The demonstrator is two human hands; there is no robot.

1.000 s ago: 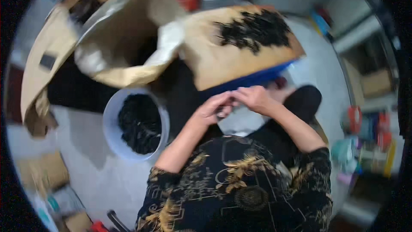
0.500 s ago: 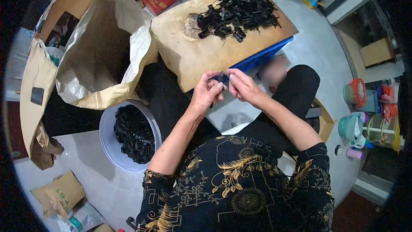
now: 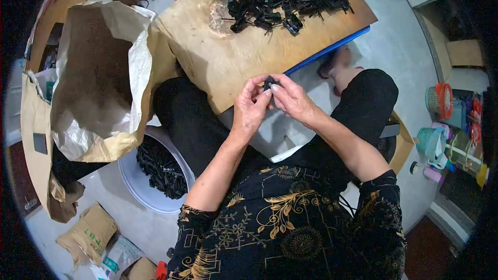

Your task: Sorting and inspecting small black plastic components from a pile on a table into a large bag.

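My left hand point(image 3: 251, 105) and my right hand point(image 3: 293, 100) meet over the gap between my knees, just in front of the board's near edge. Between their fingertips, both pinch a small black plastic piece point(image 3: 269, 82); the fingers cover much of it. Beyond them, a heap of similar black plastic pieces point(image 3: 290, 0), many with thin prongs, lies on a worn wooden board point(image 3: 249, 54). A crumpled clear plastic thing point(image 3: 220, 18) sits at the heap's left side. To my left, a white bucket point(image 3: 129, 176) holds many black pieces point(image 3: 163, 171).
A large woven sack point(image 3: 142, 80) gapes wide above the bucket. Under the board's right edge shows something blue point(image 3: 332, 51). Packed bags point(image 3: 91, 233) lie on the floor at lower left. An open cardboard box point(image 3: 403, 145) is beside my right knee, with baskets point(image 3: 439, 101) farther right.
My view has shifted, so the board and heap appear higher. The hands stay together, and the black piece between the fingertips now shows more plainly and compactly.
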